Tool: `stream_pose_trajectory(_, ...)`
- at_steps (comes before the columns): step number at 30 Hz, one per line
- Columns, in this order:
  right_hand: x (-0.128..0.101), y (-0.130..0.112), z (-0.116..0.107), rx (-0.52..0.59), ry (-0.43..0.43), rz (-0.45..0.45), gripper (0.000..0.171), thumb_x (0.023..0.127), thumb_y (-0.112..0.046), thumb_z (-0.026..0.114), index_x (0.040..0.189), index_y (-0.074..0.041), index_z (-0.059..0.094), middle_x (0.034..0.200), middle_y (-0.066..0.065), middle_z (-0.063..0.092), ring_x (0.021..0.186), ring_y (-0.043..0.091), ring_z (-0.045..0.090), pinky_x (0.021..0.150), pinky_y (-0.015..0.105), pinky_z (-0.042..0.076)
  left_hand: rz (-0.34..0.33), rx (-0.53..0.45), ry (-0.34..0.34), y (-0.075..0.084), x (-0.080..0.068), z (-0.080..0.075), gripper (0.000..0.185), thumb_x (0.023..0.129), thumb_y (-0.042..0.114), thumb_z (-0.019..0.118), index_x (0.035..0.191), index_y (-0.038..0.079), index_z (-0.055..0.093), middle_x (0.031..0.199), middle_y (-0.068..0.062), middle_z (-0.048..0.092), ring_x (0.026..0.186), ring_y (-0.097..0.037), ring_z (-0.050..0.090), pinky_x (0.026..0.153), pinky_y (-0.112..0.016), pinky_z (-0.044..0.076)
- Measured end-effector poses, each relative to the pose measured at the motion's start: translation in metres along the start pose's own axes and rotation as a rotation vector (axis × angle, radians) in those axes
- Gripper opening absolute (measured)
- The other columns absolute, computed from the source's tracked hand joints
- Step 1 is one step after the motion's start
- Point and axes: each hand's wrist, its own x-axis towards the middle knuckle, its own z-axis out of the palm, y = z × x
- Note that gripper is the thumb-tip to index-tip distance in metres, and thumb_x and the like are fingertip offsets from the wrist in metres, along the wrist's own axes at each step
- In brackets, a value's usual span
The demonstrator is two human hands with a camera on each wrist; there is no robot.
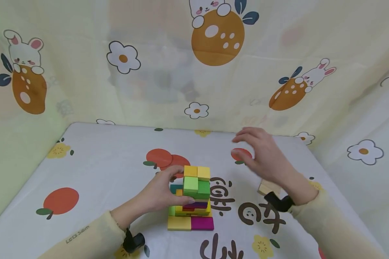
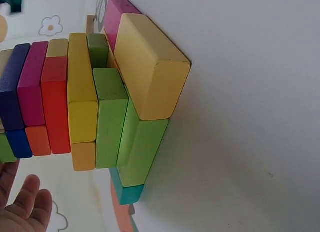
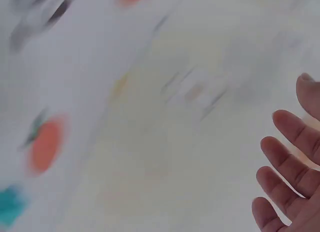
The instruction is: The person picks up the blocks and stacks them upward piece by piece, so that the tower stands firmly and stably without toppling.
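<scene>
- Where the desk (image 1: 94,169) carries its white cloth printed with oranges and flowers, a stack of coloured wooden blocks (image 1: 192,196) stands near the front middle.
- The left hand (image 1: 160,192) rests against the stack's left side, fingers curved toward the light green block (image 1: 190,185) near the top; whether its grip truly closes on a block or only steadies the stack, I cannot tell.
- In the left wrist view the stack (image 2: 95,101) shows as layers of yellow, green, red, magenta and dark blue blocks, with a teal block (image 2: 127,192) at one edge; the left hand's fingertips (image 2: 27,207) show relaxed at the frame's lower corner, just apart from the blocks there.
- At the stack's foot lie a yellow block (image 1: 179,223) and a magenta block (image 1: 202,223), side by side and touching.
- The right hand (image 1: 262,154) hovers above the desk, well to the right of the stack, its grip wide, fingers spread and holding nothing.
- The right wrist view is blurred; only spread fingers (image 3: 287,167) are plain.
- A plain wooden block (image 1: 268,187) lies on the desk under the right wrist.
- A cloth backdrop with rabbits (image 1: 214,32) surrounds the desk.
</scene>
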Motion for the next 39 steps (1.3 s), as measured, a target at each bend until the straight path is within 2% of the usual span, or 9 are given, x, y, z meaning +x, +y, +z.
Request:
stream_pose_trajectory(5,-0.014,0.093,0.013,-0.070,-0.215,0.379,0.036,0.099,-0.023,0.067,0.125,0.003,0.066,0.132,0.029,0.059,0.128,0.048,0.048,0.108,0.069,0.041,-0.024,0.016,0.008,0.002,-0.001,0.000,0.069,0.075,0.029,0.092,0.132,0.010,0.059,0.126,-0.005,0.065,0.122,-0.036,0.058,0.102,-0.054,0.054)
stream_pose_trajectory(8,-0.027,0.133,0.030,-0.134,-0.359,0.487,0.045,0.099,-0.027,0.065,0.130,0.006,0.063,0.132,0.034,0.057,0.123,0.054,0.049,0.103,0.072,0.042,-0.035,0.023,0.011,0.002,-0.001,0.000,0.068,0.075,0.030,0.092,0.132,0.011,0.059,0.126,-0.005,0.064,0.121,-0.035,0.057,0.101,-0.053,0.054)
stream_pose_trajectory(12,-0.038,0.161,0.051,-0.225,-0.490,0.561,0.058,0.097,-0.034,0.065,0.133,0.010,0.058,0.128,0.037,0.058,0.116,0.056,0.053,0.097,0.073,0.046,-0.030,0.028,0.013,0.001,-0.001,0.001,0.067,0.075,0.030,0.092,0.131,0.012,0.060,0.126,-0.004,0.064,0.120,-0.033,0.056,0.099,-0.053,0.054)
stream_pose_trajectory(15,-0.041,0.167,0.060,-0.281,-0.544,0.597,0.059,0.095,-0.037,0.064,0.125,0.013,0.058,0.117,0.036,0.062,0.107,0.053,0.057,0.094,0.073,0.047,-0.024,0.030,0.012,0.001,0.000,0.001,0.068,0.075,0.029,0.092,0.131,0.011,0.060,0.125,-0.005,0.064,0.120,-0.033,0.056,0.098,-0.052,0.055)
stream_pose_trajectory(21,-0.039,0.166,0.065,-0.281,-0.585,0.676,0.040,0.096,-0.030,0.060,0.099,0.010,0.063,0.087,0.023,0.063,0.085,0.041,0.057,0.091,0.071,0.047,-0.027,0.039,0.012,0.000,0.001,0.002,0.069,0.075,0.031,0.092,0.132,0.011,0.059,0.126,-0.004,0.064,0.121,-0.033,0.056,0.099,-0.052,0.055)
stream_pose_trajectory(24,-0.036,0.162,0.066,-0.247,-0.597,0.644,0.039,0.095,-0.027,0.063,0.108,0.009,0.064,0.094,0.023,0.066,0.089,0.040,0.058,0.093,0.071,0.046,-0.031,0.041,0.011,0.000,0.001,0.001,0.069,0.075,0.031,0.092,0.133,0.011,0.059,0.126,-0.004,0.064,0.121,-0.033,0.056,0.098,-0.051,0.055)
stream_pose_trajectory(28,-0.032,0.151,0.066,-0.201,-0.597,0.521,0.046,0.091,-0.029,0.071,0.121,0.006,0.066,0.110,0.024,0.068,0.102,0.042,0.060,0.094,0.072,0.045,-0.028,0.044,0.011,0.001,0.001,0.001,0.070,0.075,0.031,0.092,0.133,0.011,0.059,0.126,-0.005,0.064,0.120,-0.033,0.057,0.098,-0.051,0.055)
stream_pose_trajectory(33,-0.029,0.137,0.064,-0.181,-0.556,0.438,0.043,0.086,-0.030,0.076,0.116,0.000,0.071,0.117,0.025,0.067,0.110,0.047,0.058,0.094,0.074,0.044,-0.020,0.047,0.012,0.002,0.001,0.000,0.069,0.075,0.031,0.092,0.132,0.011,0.059,0.125,-0.005,0.064,0.118,-0.034,0.057,0.097,-0.052,0.055)
stream_pose_trajectory(39,-0.028,0.135,0.063,-0.187,-0.553,0.446,0.036,0.087,-0.027,0.076,0.110,-0.001,0.075,0.115,0.024,0.068,0.109,0.046,0.059,0.093,0.073,0.044,-0.024,0.042,0.010,0.001,0.001,0.001,0.069,0.075,0.030,0.092,0.132,0.011,0.059,0.126,-0.005,0.064,0.119,-0.034,0.057,0.097,-0.052,0.055)
